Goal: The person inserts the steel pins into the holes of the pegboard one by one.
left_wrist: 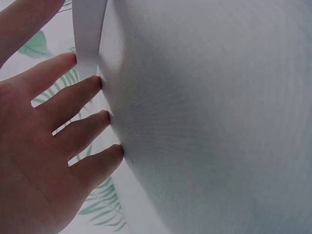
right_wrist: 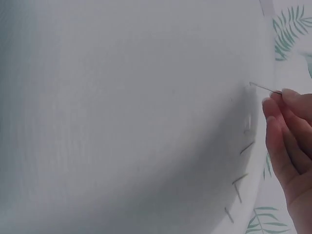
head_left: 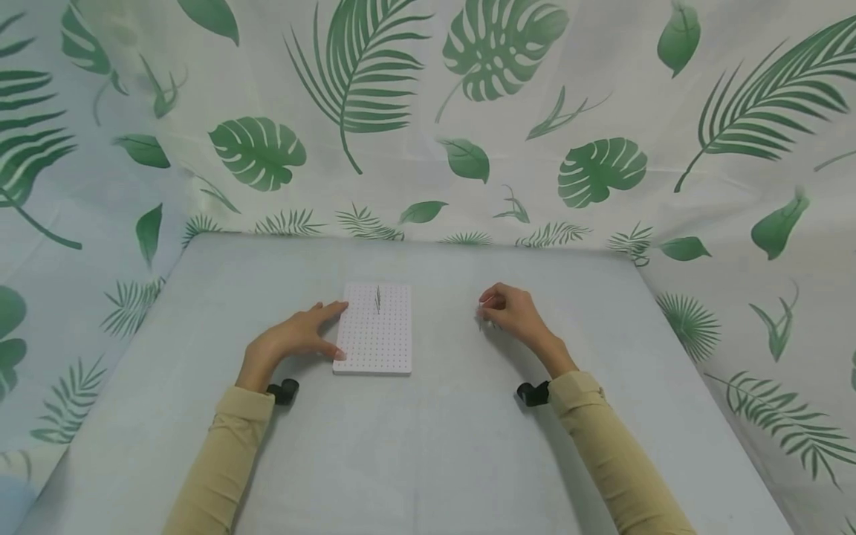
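Observation:
A white pegboard [head_left: 374, 338] with rows of small holes lies on the table. Several thin dark metal pins [head_left: 377, 299] stand in its upper middle. My left hand [head_left: 294, 334] rests at the board's left edge, thumb low and fingers higher, spread and fairly straight. To the right of the board, my right hand [head_left: 513, 312] pinches a thin metal pin [right_wrist: 264, 87] between thumb and fingertips. Its far end looks slightly bent and sits close over the table. In the right wrist view, several loose pins [right_wrist: 247, 147] lie scattered on the table near that hand.
A white cloth covers the table [head_left: 428, 453]. Leaf-printed curtains [head_left: 401, 171] stand along the back and both sides. Each wrist carries a small black camera, one by the left cuff [head_left: 244, 403] and one by the right cuff [head_left: 576, 390].

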`<state>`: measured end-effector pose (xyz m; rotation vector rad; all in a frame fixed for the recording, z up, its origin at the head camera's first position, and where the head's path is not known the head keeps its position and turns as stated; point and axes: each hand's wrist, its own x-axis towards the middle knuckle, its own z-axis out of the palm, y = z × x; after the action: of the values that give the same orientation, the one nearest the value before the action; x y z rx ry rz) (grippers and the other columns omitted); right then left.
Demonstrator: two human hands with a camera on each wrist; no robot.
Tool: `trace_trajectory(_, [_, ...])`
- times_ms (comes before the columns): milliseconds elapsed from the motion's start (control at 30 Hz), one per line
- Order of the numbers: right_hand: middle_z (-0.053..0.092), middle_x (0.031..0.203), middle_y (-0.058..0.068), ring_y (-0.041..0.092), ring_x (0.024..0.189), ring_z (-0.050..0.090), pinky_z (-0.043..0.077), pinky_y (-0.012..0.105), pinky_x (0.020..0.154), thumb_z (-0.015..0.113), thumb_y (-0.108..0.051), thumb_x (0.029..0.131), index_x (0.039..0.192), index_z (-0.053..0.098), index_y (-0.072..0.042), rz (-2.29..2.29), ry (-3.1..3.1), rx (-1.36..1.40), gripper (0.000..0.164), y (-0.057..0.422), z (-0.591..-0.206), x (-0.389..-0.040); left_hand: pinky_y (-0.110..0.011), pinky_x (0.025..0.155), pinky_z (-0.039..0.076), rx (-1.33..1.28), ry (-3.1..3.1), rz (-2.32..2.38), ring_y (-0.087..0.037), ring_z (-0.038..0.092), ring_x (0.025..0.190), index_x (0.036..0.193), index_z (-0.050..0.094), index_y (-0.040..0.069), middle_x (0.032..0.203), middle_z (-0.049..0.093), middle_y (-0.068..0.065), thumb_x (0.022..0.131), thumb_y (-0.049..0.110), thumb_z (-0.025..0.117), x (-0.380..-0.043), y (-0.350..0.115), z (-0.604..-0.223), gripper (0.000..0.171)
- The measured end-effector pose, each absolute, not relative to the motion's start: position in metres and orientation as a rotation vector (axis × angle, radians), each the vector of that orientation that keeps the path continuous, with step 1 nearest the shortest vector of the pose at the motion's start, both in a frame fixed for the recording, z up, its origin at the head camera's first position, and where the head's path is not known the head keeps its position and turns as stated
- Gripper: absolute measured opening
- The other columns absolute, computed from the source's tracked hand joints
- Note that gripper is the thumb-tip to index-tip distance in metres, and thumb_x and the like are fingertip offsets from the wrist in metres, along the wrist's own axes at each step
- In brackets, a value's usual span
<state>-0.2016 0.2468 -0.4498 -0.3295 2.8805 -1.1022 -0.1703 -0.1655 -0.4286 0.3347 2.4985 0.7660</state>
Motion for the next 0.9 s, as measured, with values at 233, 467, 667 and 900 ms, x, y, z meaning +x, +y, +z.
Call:
trace_trajectory(233, [0.078,0.1,0.016,0.021,0.079,0.072,0.056,0.03,0.064,0.075,-0.007,0.092,0.109,0.069,-0.003,-1.189,2.809,-0.341,0.018,0.237,-0.447,-0.203,-0.07,0.122,0.018,0.332,2.5,0.762,-0.047,0.012,0.157,0.163,0.029,0.012,0.169,0.021,-0.025,0.082,0.035,0.086,-0.17,-0.165,-0.428,0.101])
trace_trajectory(467, [0.078,0.099,0.015,0.023,0.085,0.075,0.058,0.031,0.069,0.076,-0.008,0.092,0.11,0.068,-0.004,-1.23,2.799,-0.366,0.02,0.226,-0.446,-0.205,-0.07,0.122,0.017,0.326,2.493,0.775,-0.047,0.012,0.157,0.163,0.029,0.013,0.169,0.019,-0.025,0.083,0.035,0.085,-0.171,-0.165,-0.429,0.101])
trace_trajectory(667, [0.079,0.099,0.013,0.023,0.087,0.076,0.058,0.031,0.07,0.077,-0.01,0.092,0.11,0.07,-0.005,-1.265,2.783,-0.368,0.02,0.216,-0.444,-0.205,-0.07,0.122,0.016,0.325,2.485,0.789,-0.047,0.011,0.157,0.163,0.029,0.013,0.169,0.019,-0.025,0.083,0.035,0.085,-0.171,-0.166,-0.429,0.1])
trace_trajectory(900, [0.08,0.096,0.01,0.019,0.083,0.076,0.057,0.028,0.069,0.078,-0.012,0.091,0.105,0.073,-0.005,-1.303,2.753,-0.413,0.016,0.2,-0.444,-0.208,-0.071,0.121,0.017,0.324,2.489,0.785,-0.05,0.012,0.156,0.163,0.029,0.013,0.168,0.018,-0.027,0.083,0.035,0.085,-0.171,-0.167,-0.43,0.1])
